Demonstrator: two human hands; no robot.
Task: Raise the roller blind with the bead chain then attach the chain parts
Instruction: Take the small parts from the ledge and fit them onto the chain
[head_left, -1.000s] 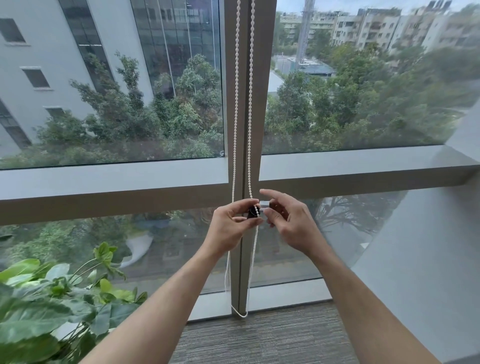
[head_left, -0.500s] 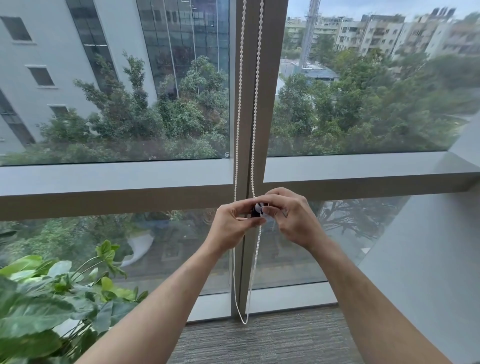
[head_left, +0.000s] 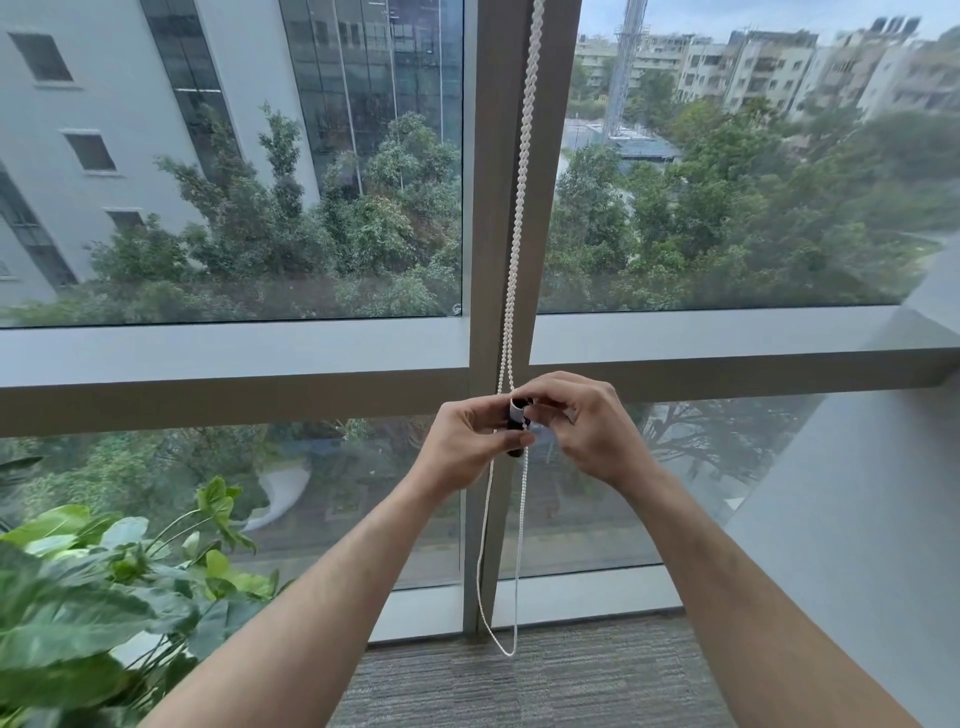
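A white bead chain (head_left: 522, 171) hangs down the middle window post, its two strands twisted together above my hands and looping just above the floor (head_left: 506, 647). Between my hands sits a small black and white chain part (head_left: 518, 423), upright on the chain. My left hand (head_left: 467, 441) pinches it from the left with thumb and fingers. My right hand (head_left: 582, 426) closes over it from the right, fingers curled on top. The roller blind itself is out of view above.
The grey window post (head_left: 485, 234) and a horizontal frame bar (head_left: 234, 364) stand right behind my hands. A leafy green plant (head_left: 104, 597) fills the lower left. Grey carpet (head_left: 519, 686) lies below, and a grey wall (head_left: 857, 519) slants in at the right.
My right hand has closed in over the chain part, meeting my left. The two strands above, apart a second ago, now twist together. The view has shifted slightly.
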